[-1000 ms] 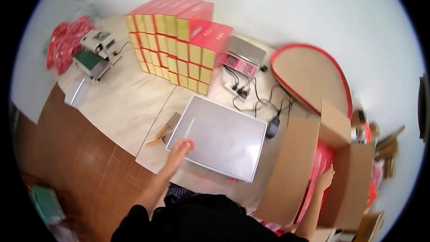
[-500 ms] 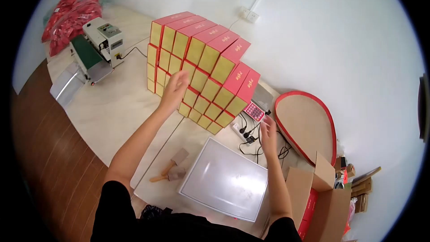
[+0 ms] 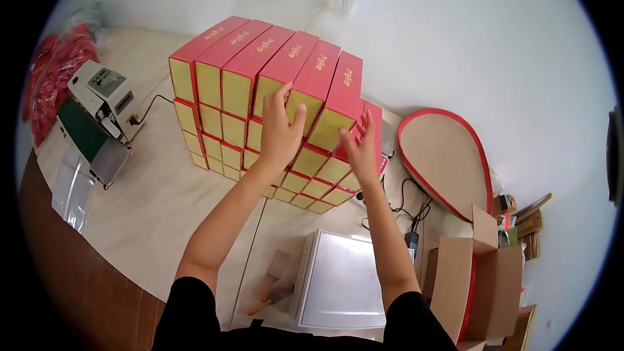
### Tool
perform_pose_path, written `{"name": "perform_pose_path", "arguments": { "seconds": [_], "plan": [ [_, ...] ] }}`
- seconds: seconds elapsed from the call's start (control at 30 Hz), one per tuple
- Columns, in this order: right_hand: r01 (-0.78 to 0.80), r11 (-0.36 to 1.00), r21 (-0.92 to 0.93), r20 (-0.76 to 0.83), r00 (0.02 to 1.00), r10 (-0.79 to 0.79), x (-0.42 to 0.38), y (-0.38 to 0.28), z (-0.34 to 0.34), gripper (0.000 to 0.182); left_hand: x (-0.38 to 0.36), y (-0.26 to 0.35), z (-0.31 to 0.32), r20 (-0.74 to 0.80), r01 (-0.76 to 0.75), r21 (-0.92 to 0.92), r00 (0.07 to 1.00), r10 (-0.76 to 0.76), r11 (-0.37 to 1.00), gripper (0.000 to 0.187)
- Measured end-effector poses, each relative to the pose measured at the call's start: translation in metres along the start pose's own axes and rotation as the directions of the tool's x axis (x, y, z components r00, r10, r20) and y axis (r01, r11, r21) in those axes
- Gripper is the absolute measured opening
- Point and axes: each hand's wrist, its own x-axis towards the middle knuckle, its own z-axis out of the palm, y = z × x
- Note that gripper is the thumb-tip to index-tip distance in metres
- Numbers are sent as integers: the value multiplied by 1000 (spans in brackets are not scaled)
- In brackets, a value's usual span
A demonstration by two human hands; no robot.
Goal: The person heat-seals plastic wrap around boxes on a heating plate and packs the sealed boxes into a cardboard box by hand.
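Observation:
Stacked red gift boxes [image 3: 266, 45] with gold ends and gold lettering stand in rows on the table. My left hand [image 3: 283, 133] is at the gold front of the top row, fingers stretched upward and thumb apart, fingertips by the seam between two boxes. Over the right end of the stack, my right hand [image 3: 361, 149] is open with its fingers spread, close to the rightmost top-row box [image 3: 339, 107]. Both hands appear to hold nothing. Part of the stack's lower right is hidden behind my right hand and forearm.
A green-belted machine [image 3: 107, 107] and red packets in plastic [image 3: 58, 78] are on the left. Nearer me lie a silvery-topped white case [image 3: 341, 279] and wooden-handled tools [image 3: 276, 286]. A red-rimmed tray [image 3: 445, 156], black cables [image 3: 416, 201] and an open carton [image 3: 500, 286] are on the right.
My view has shifted and come nearer the stack. My right hand has moved from beside the keypad device to the stack's right end; my left hand has risen to the top row.

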Motion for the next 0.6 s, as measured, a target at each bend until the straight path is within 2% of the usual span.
{"name": "perform_pose_path", "arguments": {
  "seconds": [0.03,0.13,0.17,0.23,0.27,0.3,0.37,0.4,0.43,0.5,0.53,0.57,0.6],
  "plan": [
    [-14,1000,-1,-6,1000,14,4,5,-3,81,-1,2,1,-21,-59,18,998,59,998,42],
    [-94,989,111,209,975,70,12,-2,-5,72,2,0,2,10,-13,-90,1000,14,996,38],
    [-104,989,107,206,975,80,14,2,-5,72,2,-2,4,17,-10,-127,1000,13,992,37],
    [-57,990,-131,201,976,83,20,11,-14,69,2,-4,8,47,0,-182,999,9,983,38],
    [-69,989,-134,198,976,94,26,23,-23,69,3,-4,10,66,4,-232,998,12,973,40],
    [-144,975,167,218,970,106,35,39,-35,70,4,-1,11,73,12,-232,997,5,973,40],
    [-282,806,521,198,958,207,45,24,-37,83,6,4,15,187,203,-404,973,-136,892,43],
    [-352,750,560,206,936,286,54,24,-43,81,6,0,22,192,130,-375,980,-60,918,49],
    [-416,684,599,215,907,363,63,27,-51,80,5,-4,32,201,138,-373,977,-65,917,49],
    [-451,668,591,237,889,391,82,36,-54,77,10,-9,51,243,155,-318,967,-78,935,55],
    [-482,657,580,263,874,408,91,38,-55,75,19,-11,57,326,259,-364,935,-138,895,60],
    [-480,657,581,257,875,411,100,42,-52,75,31,-34,78,354,353,-528,918,-177,772,61],
    [-487,655,578,237,868,436,104,45,-47,71,47,-45,82,493,540,-600,831,-259,590,63]
  ]
}}
